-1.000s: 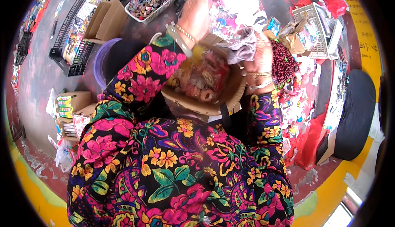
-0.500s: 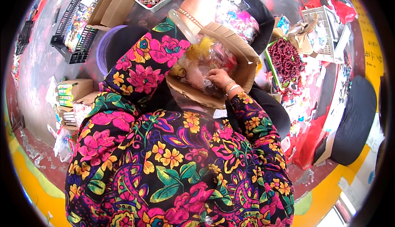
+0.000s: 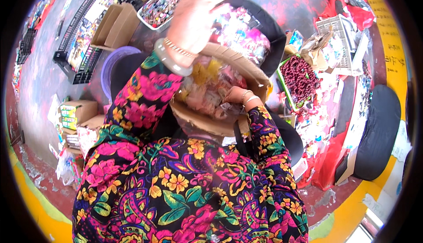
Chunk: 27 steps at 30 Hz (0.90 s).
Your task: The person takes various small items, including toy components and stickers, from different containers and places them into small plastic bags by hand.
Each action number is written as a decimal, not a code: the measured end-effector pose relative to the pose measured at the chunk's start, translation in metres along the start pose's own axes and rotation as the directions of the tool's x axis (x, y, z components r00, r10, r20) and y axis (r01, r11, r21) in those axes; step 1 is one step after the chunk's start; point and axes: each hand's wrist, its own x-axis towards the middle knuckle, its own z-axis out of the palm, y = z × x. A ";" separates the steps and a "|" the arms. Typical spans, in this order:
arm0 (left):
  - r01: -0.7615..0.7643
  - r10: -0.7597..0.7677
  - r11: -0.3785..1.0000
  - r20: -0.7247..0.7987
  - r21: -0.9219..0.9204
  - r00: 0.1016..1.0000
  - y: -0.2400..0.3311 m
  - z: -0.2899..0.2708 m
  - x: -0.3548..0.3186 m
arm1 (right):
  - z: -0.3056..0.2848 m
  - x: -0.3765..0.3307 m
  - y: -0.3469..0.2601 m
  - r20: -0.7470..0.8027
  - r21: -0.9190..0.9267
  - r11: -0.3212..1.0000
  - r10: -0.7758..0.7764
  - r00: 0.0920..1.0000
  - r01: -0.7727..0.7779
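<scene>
A cardboard box [image 3: 194, 123] stands tilted in front of me, holding clear plastic bags with yellow and pale pink contents. Inside it, my right hand [image 3: 236, 95] is closed on a clear plastic bag [image 3: 224, 107] near the right wall. Up close and washed out by light, my left hand [image 3: 194, 20] is raised above the far left side of the box. A pale bangle and a beaded bracelet circle that wrist. Its fingers point to the upper right, and whether they hold anything is too bright to make out.
Beyond the box sits a black container [image 3: 275, 35] of packaged trinkets. A white basket [image 3: 147, 22] of small items and a black crate [image 3: 61, 57] lie far left. A green tray [image 3: 287, 86] of dark red beads stands right. A purple tub [image 3: 107, 73] is on the left.
My left hand has come down and left, showing more of its fingers. My right hand stays in the box, a little lower in view. The whole scene has shifted slightly left.
</scene>
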 end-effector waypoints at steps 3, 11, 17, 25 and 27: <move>-0.009 0.013 0.996 -0.042 0.089 0.999 0.027 0.000 0.005 | -0.054 -0.039 0.016 -0.220 0.325 0.935 -0.068 0.973 0.139; -0.021 0.059 0.994 -0.368 0.107 0.928 0.078 0.026 0.000 | -0.140 -0.077 0.118 -0.436 0.469 0.883 0.264 0.860 -0.033; 0.080 -0.013 0.985 -0.391 0.156 0.920 0.077 0.025 -0.007 | -0.127 0.010 0.183 -0.350 0.264 0.960 0.184 0.919 -0.091; 0.145 -0.099 0.980 -0.293 0.139 0.951 0.073 0.032 -0.014 | -0.086 0.109 0.203 -0.346 0.198 0.964 0.238 0.908 -0.178; 0.154 -0.115 0.978 -0.253 0.140 0.961 0.071 0.026 -0.017 | -0.084 0.118 0.202 -0.339 0.220 0.965 0.213 0.916 -0.143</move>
